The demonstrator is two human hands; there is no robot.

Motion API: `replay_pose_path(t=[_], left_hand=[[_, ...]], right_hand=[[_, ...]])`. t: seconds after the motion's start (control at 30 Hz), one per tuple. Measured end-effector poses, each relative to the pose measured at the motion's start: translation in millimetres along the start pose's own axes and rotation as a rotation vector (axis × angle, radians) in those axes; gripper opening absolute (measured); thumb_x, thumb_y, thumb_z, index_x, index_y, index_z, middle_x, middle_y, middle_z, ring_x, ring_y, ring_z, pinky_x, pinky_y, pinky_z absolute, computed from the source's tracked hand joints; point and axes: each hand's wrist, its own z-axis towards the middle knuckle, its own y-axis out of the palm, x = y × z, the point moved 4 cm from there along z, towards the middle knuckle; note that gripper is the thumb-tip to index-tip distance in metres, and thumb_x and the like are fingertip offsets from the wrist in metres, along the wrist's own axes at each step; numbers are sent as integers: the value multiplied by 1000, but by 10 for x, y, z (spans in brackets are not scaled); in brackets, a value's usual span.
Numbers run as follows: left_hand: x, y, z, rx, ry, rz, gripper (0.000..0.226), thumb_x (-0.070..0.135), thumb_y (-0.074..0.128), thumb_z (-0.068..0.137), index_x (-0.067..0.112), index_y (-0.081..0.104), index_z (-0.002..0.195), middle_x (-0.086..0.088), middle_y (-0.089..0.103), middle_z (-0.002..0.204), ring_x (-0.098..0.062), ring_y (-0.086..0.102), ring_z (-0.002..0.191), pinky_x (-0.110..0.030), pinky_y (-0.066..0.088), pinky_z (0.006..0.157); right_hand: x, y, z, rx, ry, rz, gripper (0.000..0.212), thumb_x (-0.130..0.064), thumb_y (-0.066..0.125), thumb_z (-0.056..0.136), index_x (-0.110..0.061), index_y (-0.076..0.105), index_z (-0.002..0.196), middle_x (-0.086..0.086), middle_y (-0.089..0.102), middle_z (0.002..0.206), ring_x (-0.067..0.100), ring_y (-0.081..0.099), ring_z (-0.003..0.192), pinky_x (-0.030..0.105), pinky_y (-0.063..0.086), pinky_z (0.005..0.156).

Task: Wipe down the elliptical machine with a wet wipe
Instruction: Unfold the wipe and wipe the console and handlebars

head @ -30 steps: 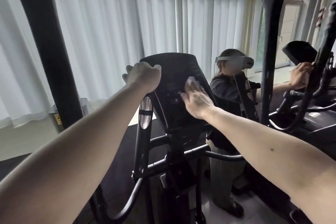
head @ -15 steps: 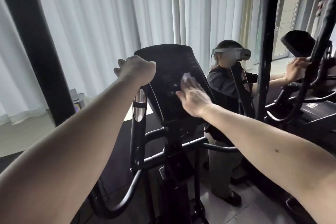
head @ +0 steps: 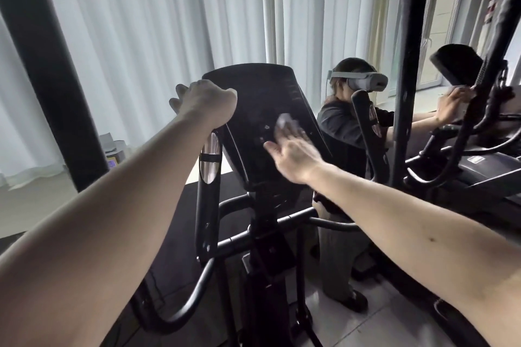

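Note:
The black elliptical machine stands in front of me, its tilted console panel (head: 253, 110) facing me. My right hand (head: 293, 152) lies flat on the panel's right half with straight fingers, pressing a white wet wipe (head: 284, 122) against it; part of the wipe shows beyond my fingertips. My left hand (head: 205, 101) grips the top of the left upright handle (head: 208, 160), which has a silver sensor strip. The fingers of that hand curl over the grip's far side and are mostly hidden.
A person wearing a white headset (head: 363, 82) stands close behind the console to the right, one hand on a neighbouring machine (head: 462, 166). Tall black moving arms (head: 408, 65) rise at right and a black pillar (head: 45, 65) at left. White curtains cover the windows.
My right hand with the wipe has slid slightly down and right across the console. The view has shifted a little. My left hand keeps its grip on the handle.

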Motion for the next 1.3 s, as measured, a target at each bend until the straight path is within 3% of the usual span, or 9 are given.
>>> replay_pose_path(t=[0.2,0.33,0.43,0.57,0.67,0.9,1.1,1.17,1.3], left_hand=[[22,-15,-32,-9,0,-3,38,36,42,94,11,63,114,0,35,82,-30,35,123,-46,33,109],[24,-12,-21,-4,6,8,39,38,42,93,12,63,113,-5,44,88,-31,35,124,-45,33,106],[20,-14,-28,-5,-10,-5,39,37,42,94,13,61,117,-1,37,83,-31,35,126,-45,33,108],[1,1,-19,-6,-8,-7,45,39,40,93,13,59,123,-4,53,104,-29,34,129,-45,32,107],[10,-18,-49,-12,-11,-26,45,39,42,95,13,56,130,-1,37,91,-30,34,130,-45,32,110],[37,-37,-112,-31,-12,-40,46,37,41,97,13,54,135,-1,27,82,-32,34,130,-45,32,109],[29,-32,-100,-20,-16,-46,43,36,40,97,12,55,129,2,30,81,-30,34,128,-44,32,109],[18,-27,-89,-18,-23,-54,44,37,40,97,12,56,129,1,31,81,-30,34,127,-45,32,110],[3,-16,-60,-13,-40,-65,46,38,40,98,12,54,133,-3,34,96,-31,33,130,-46,32,111]], right_hand=[[363,-77,49,-31,346,-46,80,-58,11,106,0,-2,160,15,-4,170,27,-5,158,41,-4,128],[-209,26,-12,-48,198,-92,82,-59,11,105,2,-1,160,17,-3,169,32,-3,157,46,-3,128],[-480,72,-110,-63,83,-101,82,-59,12,105,1,1,160,17,0,170,30,-4,158,45,-5,128],[-107,-66,-51,-105,257,-143,86,-61,9,104,4,-2,159,19,-4,169,33,-3,157,46,-3,128],[143,-191,-19,-142,441,-161,87,-60,8,105,8,-2,157,24,-3,168,35,-2,157,46,-1,128],[-263,-22,-130,-157,271,-188,87,-60,11,105,11,10,156,29,7,165,38,5,156,48,-1,127],[80,-128,72,-164,471,-198,88,-60,8,105,11,1,156,29,0,166,40,-1,156,50,0,127],[-142,-55,80,-115,362,-185,88,-61,8,104,9,1,157,27,-1,167,40,-2,156,52,-2,126],[-823,222,-150,-13,-142,-190,76,-55,16,107,-2,4,161,18,-2,169,31,-10,157,47,-5,127]])
